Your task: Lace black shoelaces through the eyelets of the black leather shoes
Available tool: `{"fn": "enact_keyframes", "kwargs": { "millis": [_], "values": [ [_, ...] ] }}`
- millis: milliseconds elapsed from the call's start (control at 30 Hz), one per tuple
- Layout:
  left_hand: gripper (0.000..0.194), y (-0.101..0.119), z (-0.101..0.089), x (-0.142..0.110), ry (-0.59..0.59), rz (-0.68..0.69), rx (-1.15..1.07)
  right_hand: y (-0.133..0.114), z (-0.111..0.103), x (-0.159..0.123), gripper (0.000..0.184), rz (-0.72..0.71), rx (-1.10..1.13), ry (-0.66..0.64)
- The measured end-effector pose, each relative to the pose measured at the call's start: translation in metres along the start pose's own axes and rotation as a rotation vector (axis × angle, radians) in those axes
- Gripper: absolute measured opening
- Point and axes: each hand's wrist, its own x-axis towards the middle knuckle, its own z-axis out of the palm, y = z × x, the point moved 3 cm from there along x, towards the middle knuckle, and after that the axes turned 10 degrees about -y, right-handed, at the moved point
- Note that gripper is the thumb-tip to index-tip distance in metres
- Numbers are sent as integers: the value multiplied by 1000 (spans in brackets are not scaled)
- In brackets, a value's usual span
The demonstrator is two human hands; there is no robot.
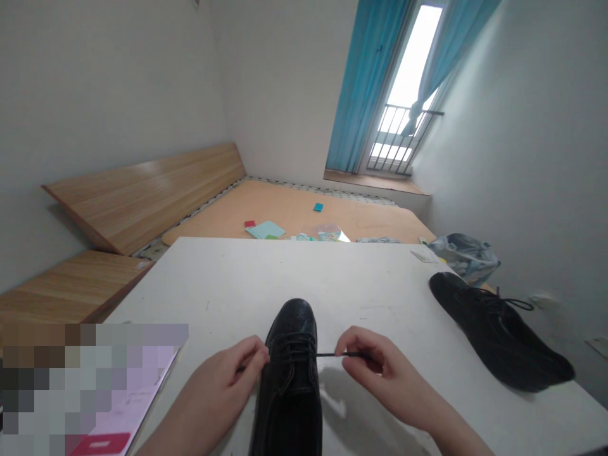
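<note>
A black leather lace-up shoe (291, 373) stands on the white table (228, 285) right in front of me, toe pointing away. My left hand (228, 380) is closed in a pinch on the left end of its black shoelace (327, 355), against the shoe's left side. My right hand (380, 373) pinches the right end of the lace, which runs taut from the eyelets out to the right. A second black shoe (498, 335) lies on its own at the table's right edge, apart from both hands.
A pink and white paper (123, 411) lies at the table's front left. Beyond the table are a wooden bed platform (294, 212) with small coloured items, a leaning headboard (147, 193), a plastic bag (468, 253) and a window with blue curtains.
</note>
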Motion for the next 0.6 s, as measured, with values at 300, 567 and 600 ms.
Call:
{"fn": "enact_keyframes", "kwargs": {
  "millis": [300, 567, 600],
  "values": [
    [20, -9, -15, 2, -252, 10, 50, 4, 18, 17, 33, -115, -403, 294],
    [50, 7, 7, 7, -204, 58, -685, -9, 29, 39, 31, -125, 65, 289],
    [52, 8, 11, 8, -178, 69, -737, -9, 31, 40, 37, -110, 203, 165]
  ]
}}
